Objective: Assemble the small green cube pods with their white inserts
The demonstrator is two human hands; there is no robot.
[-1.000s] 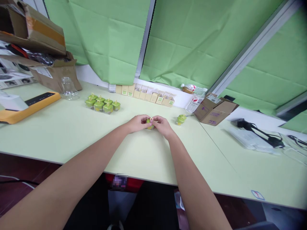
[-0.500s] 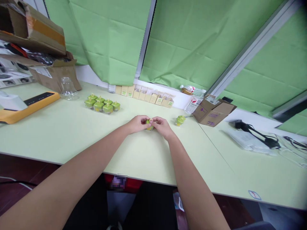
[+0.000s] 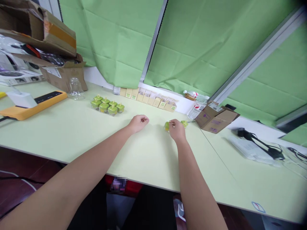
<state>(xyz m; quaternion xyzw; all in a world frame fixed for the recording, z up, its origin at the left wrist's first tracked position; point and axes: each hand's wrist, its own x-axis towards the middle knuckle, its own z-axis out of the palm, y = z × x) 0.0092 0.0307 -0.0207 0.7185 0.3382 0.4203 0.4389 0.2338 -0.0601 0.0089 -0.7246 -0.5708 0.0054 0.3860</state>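
Observation:
My right hand (image 3: 177, 129) is closed on a small clear cup with a green lid (image 3: 167, 126), its fingers at the yellowish loop on top. Just beyond that hand, partly covered by it, stands another green-lidded cup (image 3: 184, 123). To the left, my left hand (image 3: 139, 124) hangs over the table with its fingers curled and the thumb against the forefinger; whatever may be inside them is hidden. Farther left, several green-lidded cups (image 3: 104, 107) stand in a tight group.
Along the wall runs a row of small beige cartons (image 3: 151, 98). Plastic bottles (image 3: 195, 110) and a cardboard box (image 3: 214, 118) are at the right. A yellow power strip (image 3: 45, 103), a clear glass-like vessel (image 3: 75, 91) and larger cardboard boxes (image 3: 63, 75) occupy the left side.
Both hands were together around the green-lidded cup. My right hand has carried it to the right, close to the other cup, while my left hand has let go. The view has shifted slightly.

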